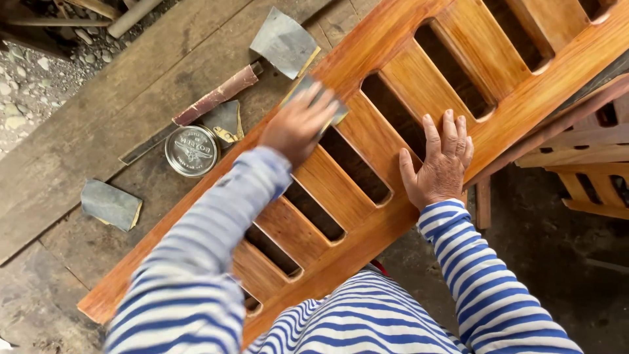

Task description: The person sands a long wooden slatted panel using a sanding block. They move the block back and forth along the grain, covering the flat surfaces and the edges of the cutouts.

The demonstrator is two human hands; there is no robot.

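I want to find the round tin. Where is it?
In the head view the tin sits on the workbench, left of the wooden panel and the left hand, just below a sandpaper roll.

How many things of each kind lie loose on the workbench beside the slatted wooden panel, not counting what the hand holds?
Grey sandpaper sheets: 3
Reddish-brown sandpaper strip: 1
Round metal tin: 1
Total: 5
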